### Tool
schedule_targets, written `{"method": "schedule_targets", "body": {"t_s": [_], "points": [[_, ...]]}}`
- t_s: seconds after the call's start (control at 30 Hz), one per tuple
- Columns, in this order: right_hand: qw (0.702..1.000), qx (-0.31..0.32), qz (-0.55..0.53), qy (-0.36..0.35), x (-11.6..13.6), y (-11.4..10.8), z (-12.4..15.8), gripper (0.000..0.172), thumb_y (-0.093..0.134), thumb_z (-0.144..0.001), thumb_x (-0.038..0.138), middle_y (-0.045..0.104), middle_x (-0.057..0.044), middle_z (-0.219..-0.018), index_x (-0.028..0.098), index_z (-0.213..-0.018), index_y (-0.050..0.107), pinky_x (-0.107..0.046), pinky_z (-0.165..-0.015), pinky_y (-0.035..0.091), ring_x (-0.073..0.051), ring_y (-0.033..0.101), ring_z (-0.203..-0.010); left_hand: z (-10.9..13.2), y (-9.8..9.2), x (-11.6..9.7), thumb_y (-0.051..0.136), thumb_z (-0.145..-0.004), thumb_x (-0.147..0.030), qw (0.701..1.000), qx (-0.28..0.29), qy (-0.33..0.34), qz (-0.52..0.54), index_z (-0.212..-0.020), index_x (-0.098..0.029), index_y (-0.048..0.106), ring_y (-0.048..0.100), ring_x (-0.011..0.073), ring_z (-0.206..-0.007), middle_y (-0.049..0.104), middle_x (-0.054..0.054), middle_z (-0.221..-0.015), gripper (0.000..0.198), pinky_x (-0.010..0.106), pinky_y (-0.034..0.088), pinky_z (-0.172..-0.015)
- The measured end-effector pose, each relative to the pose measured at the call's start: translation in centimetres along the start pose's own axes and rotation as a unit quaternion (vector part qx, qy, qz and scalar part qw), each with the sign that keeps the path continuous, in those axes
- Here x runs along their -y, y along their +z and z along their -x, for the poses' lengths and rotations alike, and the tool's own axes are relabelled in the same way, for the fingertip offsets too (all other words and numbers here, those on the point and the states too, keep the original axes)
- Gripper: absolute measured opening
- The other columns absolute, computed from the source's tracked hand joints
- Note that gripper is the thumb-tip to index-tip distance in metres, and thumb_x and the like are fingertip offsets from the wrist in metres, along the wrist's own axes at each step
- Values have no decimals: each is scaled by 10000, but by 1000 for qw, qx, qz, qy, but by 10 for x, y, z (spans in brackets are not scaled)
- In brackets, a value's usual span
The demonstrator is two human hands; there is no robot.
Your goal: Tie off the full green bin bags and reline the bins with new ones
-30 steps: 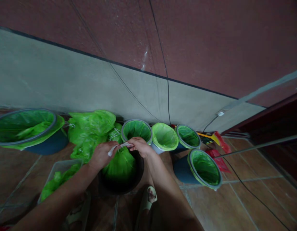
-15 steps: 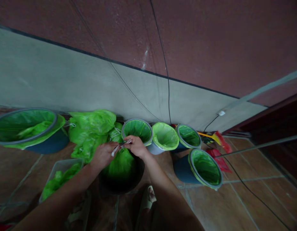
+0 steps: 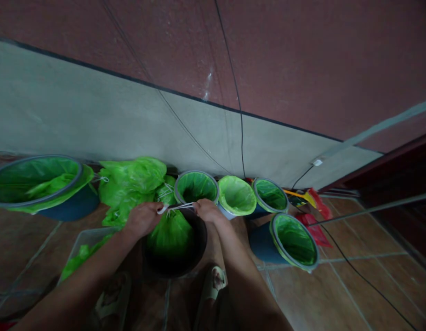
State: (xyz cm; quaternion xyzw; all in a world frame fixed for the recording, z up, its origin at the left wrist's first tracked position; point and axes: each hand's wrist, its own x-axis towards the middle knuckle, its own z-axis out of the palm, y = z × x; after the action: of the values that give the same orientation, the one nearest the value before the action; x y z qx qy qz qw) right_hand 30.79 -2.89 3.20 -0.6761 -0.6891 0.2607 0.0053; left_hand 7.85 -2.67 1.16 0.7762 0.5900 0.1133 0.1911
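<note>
Bright green thin plastic bag (image 3: 169,233) sits bunched up in a round dark bin (image 3: 199,246), head cam view. White drawstring (image 3: 181,206) is pulled taut, left hand (image 3: 144,219) pinching one end, right hand (image 3: 206,211) clamped on the other. Translucent plastic tub (image 3: 82,237)'s just left.

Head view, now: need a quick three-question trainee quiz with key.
1. What is stretched between the left hand and the right hand?
2. True or false: the gathered green plastic bag sits in the dark round bin.
3. Choose: the red-bristled broom lies toward which side of the picture? A) left B) right

Key: 1. A white drawstring. 2. True. 3. B.
</note>
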Motion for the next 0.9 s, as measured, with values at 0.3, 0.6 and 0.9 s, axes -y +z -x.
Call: {"method": "schedule_targets", "body": {"t_s": [0.3,0.6,0.9], "points": [[996,-36,-58,65,-2,2,-3,330,514,-970,297,740,-175,-918,130,-769,716,-309,-753,469,-235,682,-893,-2,6,-10,563,-755,-450,908,64,-130,393,-571,-202,554,496,128,-479,495,-29,-479,309,253,397,-511],[894,57,-405,-182,11,-15,13,419,541,-921,530,592,12,-683,163,-726,596,-207,-622,439,-94,537,-631,-1,1,-26,746,-658,-428,826,62,-63,556,-769,-159,645,553,110,-594,629,-7,-672,308,242,455,-572],[865,0,-474,-164,36,-3,16,464,499,-902,644,556,28,-722,190,-876,588,-191,-486,354,-78,493,-554,2,4,-34,580,-801,-421,899,82,63,425,-700,-178,605,503,123,-542,549,-27,-592,265,261,438,-549]]}}
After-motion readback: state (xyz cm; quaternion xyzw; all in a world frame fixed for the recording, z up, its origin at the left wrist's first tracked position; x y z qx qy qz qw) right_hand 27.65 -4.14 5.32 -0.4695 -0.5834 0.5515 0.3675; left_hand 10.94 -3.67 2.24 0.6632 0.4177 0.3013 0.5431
